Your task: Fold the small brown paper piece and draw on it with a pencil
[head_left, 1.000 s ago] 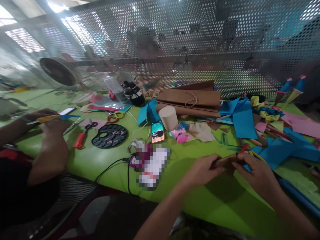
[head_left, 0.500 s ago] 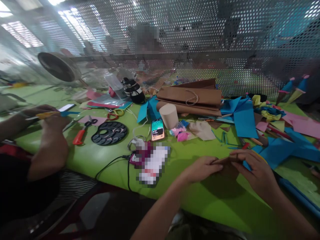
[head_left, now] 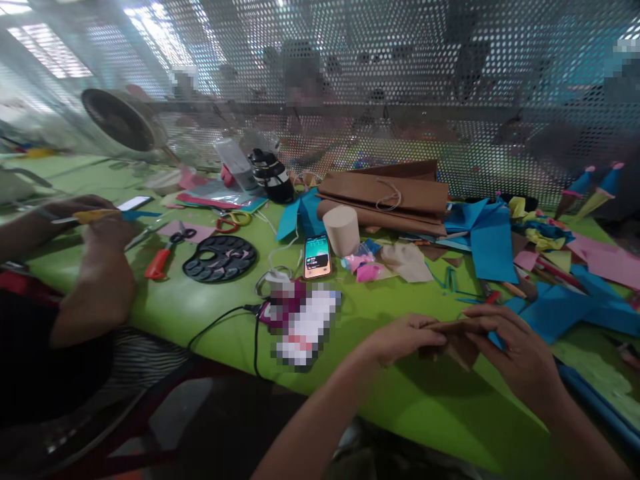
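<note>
A small piece of brown paper (head_left: 461, 351) is held between my two hands, just above the green table's front part. My left hand (head_left: 407, 339) pinches its left edge with thumb and fingers. On the other side, my right hand (head_left: 510, 343) grips the upper right edge, fingers bent over it. The lower part of the paper hangs down, angled, and my fingers hide some of it. Blue paper (head_left: 560, 310) lies just beyond my right hand, near a red-handled tool (head_left: 493, 297).
Folded brown paper (head_left: 385, 193) and a cream roll (head_left: 342, 230) lie at the back. Two phones, one lit (head_left: 317, 257), lie left of my hands, near a black palette (head_left: 220, 259) and orange-handled scissors (head_left: 159, 264). At far left, a co-worker's hands (head_left: 100, 223) hold yellow and blue paper.
The brown paper has turned a little in my hands, and its lower part now shows as a slanted flap. My right fingers have shifted slightly along its edge. The view has moved slightly.
</note>
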`<state>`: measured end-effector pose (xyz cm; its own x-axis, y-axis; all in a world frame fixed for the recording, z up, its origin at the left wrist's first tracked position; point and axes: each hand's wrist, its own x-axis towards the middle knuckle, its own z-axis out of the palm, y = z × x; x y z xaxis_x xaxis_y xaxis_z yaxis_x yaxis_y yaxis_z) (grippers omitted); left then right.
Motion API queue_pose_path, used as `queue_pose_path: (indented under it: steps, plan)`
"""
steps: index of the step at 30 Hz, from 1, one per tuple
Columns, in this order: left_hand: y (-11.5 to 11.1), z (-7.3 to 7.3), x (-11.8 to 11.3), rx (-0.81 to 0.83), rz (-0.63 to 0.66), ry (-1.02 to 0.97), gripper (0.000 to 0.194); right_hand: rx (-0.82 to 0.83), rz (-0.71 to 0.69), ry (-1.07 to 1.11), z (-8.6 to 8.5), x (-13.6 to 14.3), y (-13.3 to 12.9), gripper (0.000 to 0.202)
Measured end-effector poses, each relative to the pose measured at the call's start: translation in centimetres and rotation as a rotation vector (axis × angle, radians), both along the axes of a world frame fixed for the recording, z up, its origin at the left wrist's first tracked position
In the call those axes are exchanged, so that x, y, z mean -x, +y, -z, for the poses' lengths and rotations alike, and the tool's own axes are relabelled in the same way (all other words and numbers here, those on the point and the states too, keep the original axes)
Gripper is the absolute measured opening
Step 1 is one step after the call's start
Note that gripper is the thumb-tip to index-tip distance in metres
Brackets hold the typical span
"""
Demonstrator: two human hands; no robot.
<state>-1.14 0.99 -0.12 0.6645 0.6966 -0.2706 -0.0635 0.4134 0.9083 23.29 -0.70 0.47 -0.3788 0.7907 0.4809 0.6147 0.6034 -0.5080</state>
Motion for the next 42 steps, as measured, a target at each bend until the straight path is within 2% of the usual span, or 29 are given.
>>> queue_pose_path:
  steps: [5,10,15,18,20,24,27,31,37,42]
  plan:
    - [-0.1,-0.2,0.1,-0.023,0.054,-0.049,0.054,-0.029,-0.001,-0.013,-0.1,-0.1,-0.2,0.012]
    - [-0.4,-0.6,0.1,-0.064,0.017,-0.084,0.069,-0.086,-0.004,-0.015,-0.3,-0.2,-0.1,0.016]
    - [-0.5,-1.0,0.2,-0.082,0.021,-0.064,0.061,-0.09,-0.025,0.06,-0.5,0.0,0.0,0.017]
    - [-0.5,-1.0,0.3,-0.142,0.03,-0.042,0.058,-0.003,-0.014,0.155,-0.2,0.1,-0.1,0.012]
    - [-0.5,-0.8,0.2,-0.201,0.016,0.0,0.056,0.119,0.015,0.28,0.1,0.1,-0.2,0.009]
    - [-0.5,-0.4,-0.1,-0.426,-0.091,0.216,0.039,0.368,0.007,0.51,0.5,-0.1,-0.1,0.024]
    - [-0.4,-0.2,-0.4,-0.532,-0.116,0.317,0.032,0.4,-0.049,0.44,0.3,-0.3,0.1,0.021]
    - [-0.6,0.0,-0.6,-0.536,-0.098,0.334,0.03,0.363,-0.081,0.268,-0.6,0.4,0.1,0.017]
    - [-0.5,0.2,-0.4,-0.465,-0.037,0.287,0.034,0.315,-0.084,0.336,-1.0,1.5,0.1,0.011]
    - [-0.4,0.3,0.0,-0.416,0.006,0.225,0.039,0.307,-0.078,0.353,-1.0,1.3,0.2,0.02]
